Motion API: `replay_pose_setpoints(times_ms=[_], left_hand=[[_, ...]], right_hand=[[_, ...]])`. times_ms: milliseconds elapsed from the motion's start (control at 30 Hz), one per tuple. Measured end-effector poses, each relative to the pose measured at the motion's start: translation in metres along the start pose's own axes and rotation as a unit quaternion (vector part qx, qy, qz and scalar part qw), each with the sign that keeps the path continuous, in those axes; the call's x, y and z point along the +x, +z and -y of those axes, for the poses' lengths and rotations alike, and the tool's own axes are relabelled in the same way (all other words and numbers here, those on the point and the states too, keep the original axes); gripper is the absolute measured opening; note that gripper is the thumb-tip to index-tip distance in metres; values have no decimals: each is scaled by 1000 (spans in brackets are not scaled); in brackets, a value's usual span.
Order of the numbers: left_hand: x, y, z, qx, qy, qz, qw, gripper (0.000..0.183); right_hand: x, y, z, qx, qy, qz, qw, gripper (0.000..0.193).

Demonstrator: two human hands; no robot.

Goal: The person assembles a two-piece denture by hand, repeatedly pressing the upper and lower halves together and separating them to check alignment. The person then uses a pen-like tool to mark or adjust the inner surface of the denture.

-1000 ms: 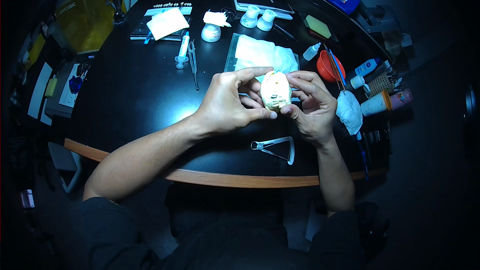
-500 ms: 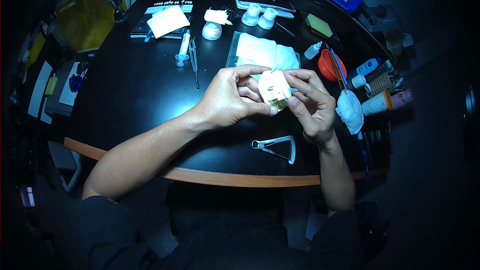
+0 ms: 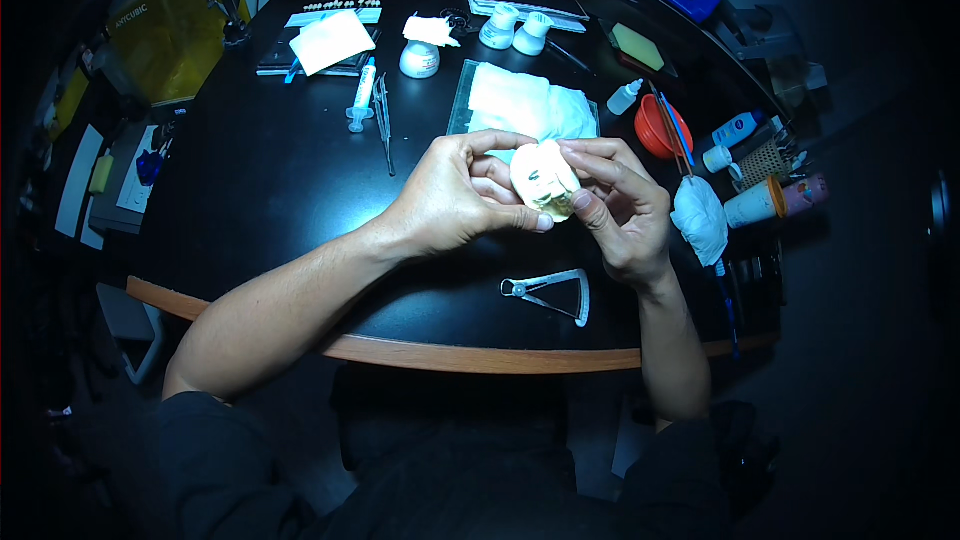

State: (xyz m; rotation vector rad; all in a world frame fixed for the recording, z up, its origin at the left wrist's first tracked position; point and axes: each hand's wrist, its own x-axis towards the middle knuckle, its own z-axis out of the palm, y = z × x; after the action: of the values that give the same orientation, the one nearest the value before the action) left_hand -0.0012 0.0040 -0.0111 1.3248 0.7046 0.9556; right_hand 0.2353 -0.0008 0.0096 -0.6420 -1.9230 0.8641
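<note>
A pale yellow dental cast [image 3: 543, 180], overexposed by bright light, is held up over the middle of the desk between both hands. My left hand [image 3: 462, 183] is closed on its left side, thumb along the lower edge and index finger over the top. On the other side, the fingertips and thumb of my right hand [image 3: 625, 202] pinch the right edge. A dark gap shows on the cast's near face; fine detail is washed out. Below the hands lies a metal caliper [image 3: 552, 296]. Just behind them, white tissue [image 3: 530, 100] rests on a glass slab [image 3: 462, 100].
Left of the tissue lie a syringe [image 3: 363, 97], tweezers [image 3: 384, 125] and a jar [image 3: 420, 61]. Two white jars [image 3: 499, 28] stand farther back. At right are a dropper bottle [image 3: 625, 97], a red bowl [image 3: 657, 128], brushes and a tissue wad [image 3: 699, 220]. A wooden edge [image 3: 480, 356] borders the desk.
The cast has turned slightly and shifted a little left between my fingers, so its dark gap shows more. Both hands keep their hold on it.
</note>
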Motion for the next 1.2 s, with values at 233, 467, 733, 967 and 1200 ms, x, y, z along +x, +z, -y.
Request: replay_pose_setpoints(times_ms=[233, 467, 733, 967, 1200], left_hand=[[0, 1, 2, -73, -29, 7, 997, 75], [0, -2, 4, -106, -61, 26, 992, 73], [0, -2, 4, -132, -78, 51, 987, 70], [-3, 4, 1, -45, -3, -1, 999, 68], [-5, 11, 1, 75, 95, -79, 989, 72]], right_hand=[[-2, 0, -4, 13, 13, -13, 1000, 38], [-2, 0, -5, 2, 23, -14, 1000, 39], [-1, -2, -1, 20, 28, -6, 999, 33], [0, 0, 1, 21, 16, -2, 1000, 31], [0, 3, -1, 49, 16, -14, 999, 31]])
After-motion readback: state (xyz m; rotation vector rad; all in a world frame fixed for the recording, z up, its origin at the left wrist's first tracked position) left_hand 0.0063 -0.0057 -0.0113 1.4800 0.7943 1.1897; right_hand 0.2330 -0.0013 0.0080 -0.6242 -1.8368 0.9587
